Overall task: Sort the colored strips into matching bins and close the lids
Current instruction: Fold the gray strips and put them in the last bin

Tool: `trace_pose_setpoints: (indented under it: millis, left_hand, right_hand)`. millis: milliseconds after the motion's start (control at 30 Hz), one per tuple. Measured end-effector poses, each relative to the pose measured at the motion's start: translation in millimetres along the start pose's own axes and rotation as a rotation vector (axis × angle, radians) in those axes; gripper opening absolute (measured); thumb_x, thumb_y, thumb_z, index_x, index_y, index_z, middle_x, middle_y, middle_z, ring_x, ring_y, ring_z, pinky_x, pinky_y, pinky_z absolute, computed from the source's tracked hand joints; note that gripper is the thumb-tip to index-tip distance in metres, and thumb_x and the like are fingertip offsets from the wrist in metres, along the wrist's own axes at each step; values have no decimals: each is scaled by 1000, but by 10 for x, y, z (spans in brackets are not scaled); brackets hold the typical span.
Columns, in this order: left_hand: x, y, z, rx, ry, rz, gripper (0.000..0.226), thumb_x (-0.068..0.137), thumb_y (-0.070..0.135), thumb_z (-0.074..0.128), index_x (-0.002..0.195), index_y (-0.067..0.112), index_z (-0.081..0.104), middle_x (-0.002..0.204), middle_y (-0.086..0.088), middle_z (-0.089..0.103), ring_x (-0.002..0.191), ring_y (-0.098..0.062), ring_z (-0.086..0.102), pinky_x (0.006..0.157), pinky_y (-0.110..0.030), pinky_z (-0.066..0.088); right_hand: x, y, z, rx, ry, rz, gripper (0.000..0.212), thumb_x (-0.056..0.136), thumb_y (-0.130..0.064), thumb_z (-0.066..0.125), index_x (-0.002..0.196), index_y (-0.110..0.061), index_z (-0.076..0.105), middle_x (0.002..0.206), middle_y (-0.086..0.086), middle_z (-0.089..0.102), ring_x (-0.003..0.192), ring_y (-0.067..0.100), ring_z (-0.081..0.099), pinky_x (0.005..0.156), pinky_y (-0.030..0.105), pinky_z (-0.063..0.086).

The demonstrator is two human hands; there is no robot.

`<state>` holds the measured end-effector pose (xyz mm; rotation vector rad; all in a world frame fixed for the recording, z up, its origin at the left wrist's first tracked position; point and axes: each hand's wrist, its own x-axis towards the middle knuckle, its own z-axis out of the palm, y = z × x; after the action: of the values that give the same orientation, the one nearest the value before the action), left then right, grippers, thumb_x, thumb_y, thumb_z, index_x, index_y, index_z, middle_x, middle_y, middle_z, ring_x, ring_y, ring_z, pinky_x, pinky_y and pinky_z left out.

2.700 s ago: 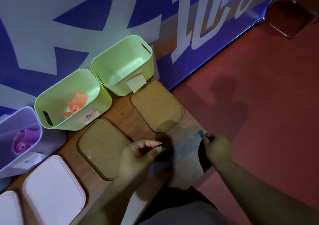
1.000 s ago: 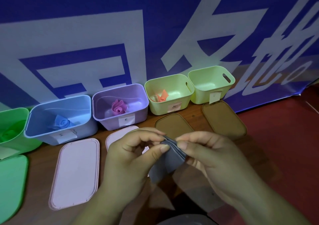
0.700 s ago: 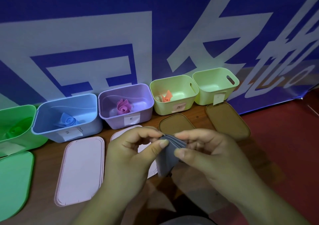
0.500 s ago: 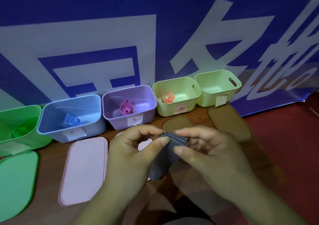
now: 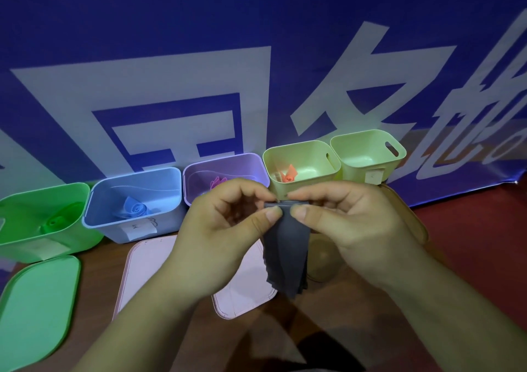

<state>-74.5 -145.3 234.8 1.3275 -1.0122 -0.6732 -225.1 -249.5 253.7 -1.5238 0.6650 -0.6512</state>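
A folded grey strip hangs in front of me. My left hand and my right hand both pinch its top edge between thumb and fingers. Behind them stand five open bins in a row: a green bin with a green roll, a blue bin with a blue roll, a purple bin with a pink roll partly hidden by my left hand, a yellow-green bin with an orange piece, and a pale yellow-green bin with nothing showing inside.
Lids lie on the wooden table in front of the bins: a green lid, two pink lids, and brown lids mostly behind my hands. A blue banner rises behind the bins. Red floor lies to the right.
My view has turned left from the table's right end to the whole row of bins. The strip went from stretched between my hands to folded, and my hands have lifted it higher.
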Motion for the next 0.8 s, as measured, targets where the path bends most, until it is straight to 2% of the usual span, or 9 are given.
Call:
trace_pose_setpoints:
  millis: [67,133,200,300,467,633,800]
  left_hand:
    - [9,52,-11,19,-15,1,10,85,12,71,92,20,72,87,-4,69,84,-17,65,78,-28,57]
    - [16,96,10,56,-22,-3,14,90,12,67,93,24,72,89,0,71,88,-17,67,81,-33,58]
    - [28,125,61,79,10,-6,16,92,8,64,92,22,71,88,1,72,87,-17,68,81,-36,58]
    - [46,178,182,32,75,-23,16,90,0,62,91,14,70,80,4,70,78,-11,64,76,-32,56]
    - [55,224,349,56,102,-18,20,90,0,62,88,18,70,80,3,70,78,-11,65,74,-28,56]
    - [39,267,548,78,173,21,19,88,-4,64,90,14,71,78,4,71,77,-8,65,74,-25,56]
    - [71,317,754,111,196,19,23,86,-2,66,86,20,75,81,7,76,80,-7,70,77,-21,57]
  right_hand:
    - [40,-40,-23,10,2,28,20,84,1,70,90,-16,78,90,10,76,83,19,71,88,31,56]
    - [70,-67,-45,48,-12,73,18,85,1,69,90,-14,78,93,14,75,86,20,70,91,38,55]
    - [86,-87,-67,94,-32,111,18,86,1,68,86,-13,78,91,12,75,86,17,70,85,35,57]
    - [86,-122,-133,121,-47,149,19,86,0,67,80,-15,78,86,7,75,81,14,70,78,30,57]
    - [119,-162,-310,77,-78,202,11,86,-6,67,86,-10,77,88,15,74,82,20,66,80,36,50]
    - [140,-184,-504,69,-131,263,13,85,-11,69,80,-18,79,72,-1,70,75,13,62,80,36,46]
    - [137,-210,-742,67,-183,269,10,83,-14,69,84,-17,79,78,2,71,77,14,64,81,35,47]
